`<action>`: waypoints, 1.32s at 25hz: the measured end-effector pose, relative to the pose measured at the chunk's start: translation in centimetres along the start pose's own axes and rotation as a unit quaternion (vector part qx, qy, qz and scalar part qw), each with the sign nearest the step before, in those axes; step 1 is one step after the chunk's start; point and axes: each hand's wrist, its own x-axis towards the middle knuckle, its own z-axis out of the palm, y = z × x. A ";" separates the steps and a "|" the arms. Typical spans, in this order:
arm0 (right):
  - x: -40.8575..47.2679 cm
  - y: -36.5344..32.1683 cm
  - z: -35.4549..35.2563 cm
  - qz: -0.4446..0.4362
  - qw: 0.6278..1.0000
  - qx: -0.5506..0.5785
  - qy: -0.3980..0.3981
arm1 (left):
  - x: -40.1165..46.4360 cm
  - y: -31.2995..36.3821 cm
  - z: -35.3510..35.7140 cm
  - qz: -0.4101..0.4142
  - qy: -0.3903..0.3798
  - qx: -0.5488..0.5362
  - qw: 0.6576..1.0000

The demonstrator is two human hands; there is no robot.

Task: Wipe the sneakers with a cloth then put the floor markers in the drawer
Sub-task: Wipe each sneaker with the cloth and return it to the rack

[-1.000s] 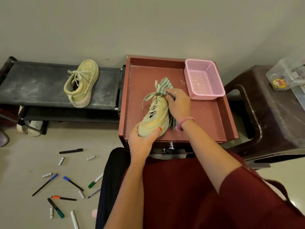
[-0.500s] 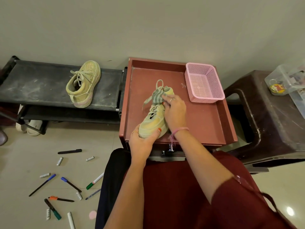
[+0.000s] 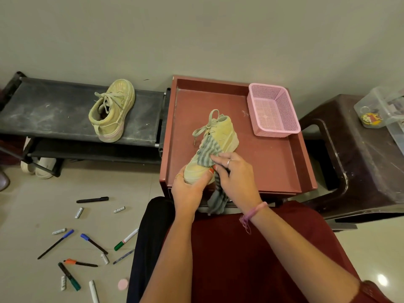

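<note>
A yellowish sneaker [image 3: 223, 132] lies on the reddish-brown cabinet top [image 3: 269, 162]. My left hand [image 3: 190, 189] grips its toe end. My right hand [image 3: 236, 176] holds a grey striped cloth [image 3: 206, 153] against the shoe's upper near the toe, and the cloth's tail hangs over the cabinet's front edge. The second sneaker [image 3: 112, 110] rests on the black shoe rack [image 3: 43, 114] to the left. Several markers [image 3: 94, 243] and loose caps are scattered on the floor at lower left. The drawer front is mostly hidden behind my hands.
A pink mesh basket [image 3: 273, 110] stands at the cabinet's back right corner. A dark plastic stool [image 3: 360, 167] with a clear box [image 3: 384, 108] is on the right. Pale slippers [image 3: 37, 167] sit under the rack. My lap fills the lower middle.
My right hand has drawn the cloth from the sneaker's heel and laces down toward the toe. The left hand keeps its hold on the toe.
</note>
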 end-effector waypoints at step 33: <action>3.2 0.2 1.6 0.106 0.992 0.041 0.060 | 1.1 -0.7 -0.3 -0.070 0.012 -0.044 0.997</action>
